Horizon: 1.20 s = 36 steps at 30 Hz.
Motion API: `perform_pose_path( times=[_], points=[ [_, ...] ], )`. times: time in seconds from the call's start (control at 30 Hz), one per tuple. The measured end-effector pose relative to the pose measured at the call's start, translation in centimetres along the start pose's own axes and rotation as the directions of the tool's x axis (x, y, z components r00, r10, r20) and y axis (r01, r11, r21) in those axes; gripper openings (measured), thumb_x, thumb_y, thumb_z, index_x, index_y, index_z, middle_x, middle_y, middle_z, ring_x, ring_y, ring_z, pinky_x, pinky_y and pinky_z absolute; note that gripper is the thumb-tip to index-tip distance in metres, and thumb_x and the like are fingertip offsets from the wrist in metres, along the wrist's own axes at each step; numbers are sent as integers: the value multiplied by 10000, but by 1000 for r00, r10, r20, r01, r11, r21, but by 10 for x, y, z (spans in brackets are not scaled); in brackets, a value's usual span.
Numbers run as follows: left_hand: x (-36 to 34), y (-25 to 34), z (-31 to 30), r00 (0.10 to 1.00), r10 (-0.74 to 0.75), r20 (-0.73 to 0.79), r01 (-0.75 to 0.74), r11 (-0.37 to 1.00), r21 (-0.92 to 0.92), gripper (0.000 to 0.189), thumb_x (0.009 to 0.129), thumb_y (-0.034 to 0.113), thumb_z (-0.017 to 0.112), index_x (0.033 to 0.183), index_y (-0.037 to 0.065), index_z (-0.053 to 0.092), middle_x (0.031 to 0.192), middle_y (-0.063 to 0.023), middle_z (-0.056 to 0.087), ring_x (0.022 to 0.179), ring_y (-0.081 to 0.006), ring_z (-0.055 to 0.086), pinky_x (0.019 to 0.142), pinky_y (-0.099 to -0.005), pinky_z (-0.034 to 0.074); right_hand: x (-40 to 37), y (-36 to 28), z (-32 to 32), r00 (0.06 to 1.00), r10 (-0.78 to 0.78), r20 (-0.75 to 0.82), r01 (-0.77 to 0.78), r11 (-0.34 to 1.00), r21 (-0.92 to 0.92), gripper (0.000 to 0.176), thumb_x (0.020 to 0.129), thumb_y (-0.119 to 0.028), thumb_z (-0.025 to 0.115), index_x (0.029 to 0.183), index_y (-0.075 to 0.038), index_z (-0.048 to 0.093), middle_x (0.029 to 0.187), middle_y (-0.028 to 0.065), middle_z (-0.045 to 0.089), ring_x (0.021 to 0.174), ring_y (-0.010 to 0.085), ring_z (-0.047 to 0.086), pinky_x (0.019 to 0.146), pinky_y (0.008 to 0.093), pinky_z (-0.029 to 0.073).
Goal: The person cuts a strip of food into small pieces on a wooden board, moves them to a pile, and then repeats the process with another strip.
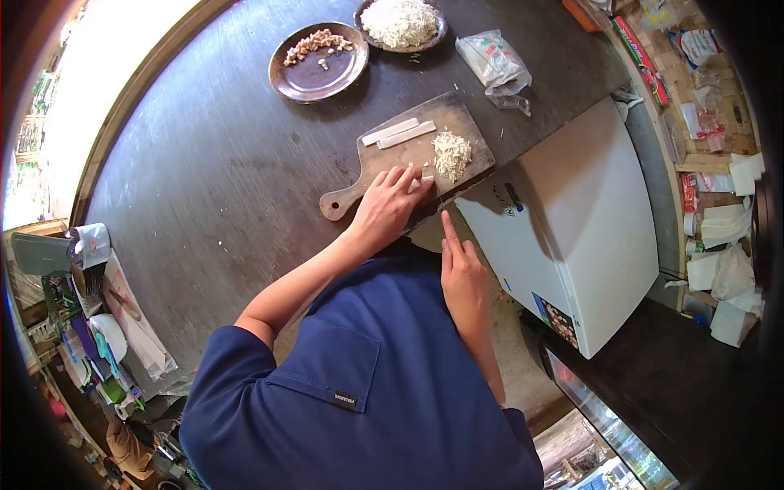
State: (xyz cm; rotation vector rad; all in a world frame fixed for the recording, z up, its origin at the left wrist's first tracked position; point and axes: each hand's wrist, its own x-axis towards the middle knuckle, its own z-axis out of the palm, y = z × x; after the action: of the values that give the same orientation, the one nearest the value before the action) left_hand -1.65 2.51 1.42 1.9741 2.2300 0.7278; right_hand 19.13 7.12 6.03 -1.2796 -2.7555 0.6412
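Note:
A wooden cutting board (pixel 384 159) with a handle lies on the dark round table (pixel 212 171). On it are two long white strips (pixel 398 133) and a heap of fine white shreds (pixel 452 153). My left hand (pixel 388 206) rests on the board's near edge, its fingertips pressing down a small white piece (pixel 422 181). My right hand (pixel 463 278) is just short of the board, with the index finger stretched toward it and the other fingers curled. Whether it grips anything is hidden.
At the table's far side stand a brown plate with chopped bits (pixel 318 61), a bowl of white shreds (pixel 400 23) and a plastic bag (pixel 494 61). A white chest-like box (pixel 572 220) stands to the right. Cluttered shelves (pixel 710 122) are far right, and utensils (pixel 98 327) at the left.

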Motion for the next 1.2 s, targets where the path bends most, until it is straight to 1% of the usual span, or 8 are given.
perform_pose_path(
  times=[0.17, 0.27, 0.37, 0.53, 0.73, 1.0, 1.07, 1.2],
  points=[
    [-4, 2, 10, 999, 27, -41, -26, 999, 24, 493, 874, 122, 719, 1361, 52, 689, 1302, -91, 618, 1204, -284, 611, 1059, -409, 499, 7, 7, 13, 999, 15, 41, -12, 998, -68, 594, 1122, -291, 556, 1677, -388, 369, 898, 163, 645, 706, 398, 720, 626, 496, 616],
    [-5, 2, 12, 998, 43, -48, -40, 997, 62, 557, 850, 128, 734, 1396, 45, 663, 1339, -84, 607, 1233, -271, 599, 1058, -403, 497, 22, 10, 21, 999, -46, -27, 44, 997, -63, 594, 1118, -295, 566, 1673, -393, 376, 879, 161, 647, 675, 399, 706, 600, 491, 606],
    [-10, 1, 16, 999, 33, -43, -30, 996, 86, 608, 841, 137, 742, 1434, 53, 632, 1355, -69, 596, 1247, -261, 586, 1066, -406, 493, 28, 16, 23, 980, -142, -141, 153, 986, 69, 606, 1113, -288, 580, 1672, -402, 376, 872, 151, 636, 642, 390, 696, 580, 484, 598],
    [-13, 2, 21, 997, 37, -67, -32, 997, 68, 656, 818, 133, 759, 1452, 57, 611, 1377, -49, 584, 1246, -261, 577, 1074, -409, 483, 2, 6, 3, 996, -62, -64, 58, 997, -54, 599, 1115, -305, 574, 1669, -419, 378, 838, 123, 607, 630, 367, 701, 572, 470, 598],
    [-15, 2, 21, 997, 24, -71, -18, 997, 79, 665, 819, 135, 759, 1464, 70, 610, 1391, -48, 585, 1255, -258, 575, 1079, -420, 476, 10, 6, 22, 1000, -22, -21, 18, 990, -141, 618, 1114, -319, 574, 1677, -437, 347, 857, 123, 644, 653, 374, 726, 575, 468, 612],
    [-17, 3, 28, 993, 37, -109, -18, 986, 164, 636, 831, 141, 746, 1451, 81, 617, 1394, -35, 586, 1257, -241, 577, 1077, -411, 469, 13, 5, 10, 999, -34, -28, 31, 996, -87, 617, 1110, -332, 577, 1668, -463, 349, 866, 130, 654, 650, 384, 723, 570, 483, 607],
    [-17, 5, 27, 994, 29, -107, -11, 987, 160, 630, 832, 139, 743, 1447, 78, 617, 1391, -36, 587, 1253, -242, 579, 1076, -410, 469, 3, 6, 8, 1000, -7, 9, 8, 995, -104, 617, 1109, -335, 578, 1666, -471, 349, 868, 132, 655, 651, 385, 723, 574, 485, 608],
    [-16, 5, 28, 991, 30, -133, -10, 990, 144, 613, 831, 138, 740, 1428, 72, 621, 1384, -39, 589, 1241, -245, 584, 1070, -410, 471, 8, 7, 21, 999, -15, -35, 11, 994, -106, 601, 1109, -342, 578, 1657, -473, 370, 869, 132, 654, 644, 382, 719, 571, 483, 604]
  ],
)
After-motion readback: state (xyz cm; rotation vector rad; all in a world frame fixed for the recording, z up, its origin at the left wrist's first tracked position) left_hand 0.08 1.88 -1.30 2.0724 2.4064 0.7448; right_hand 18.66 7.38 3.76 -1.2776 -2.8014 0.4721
